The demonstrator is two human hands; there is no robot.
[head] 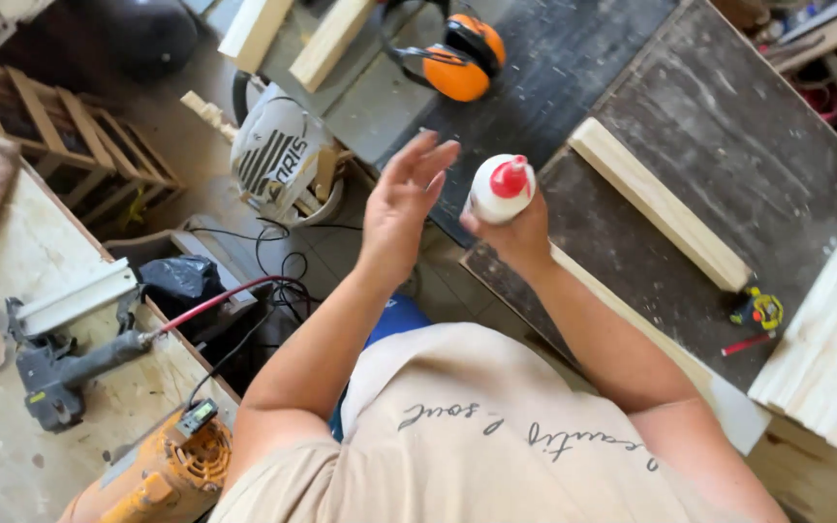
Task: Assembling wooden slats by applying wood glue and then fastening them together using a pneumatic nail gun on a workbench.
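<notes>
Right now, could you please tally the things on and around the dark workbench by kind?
Glue bottle, held in the right hand: 1
Orange ear defenders: 1
Loose wooden battens: 3
Tape measure: 1
Red pencil: 1
Total: 7

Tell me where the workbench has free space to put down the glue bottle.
Bare dark board lies right of the long wooden strip, up to the stacked planks. Another free patch lies between the strip and the right hand holding the glue bottle. Near the orange earmuffs it is crowded.
</notes>
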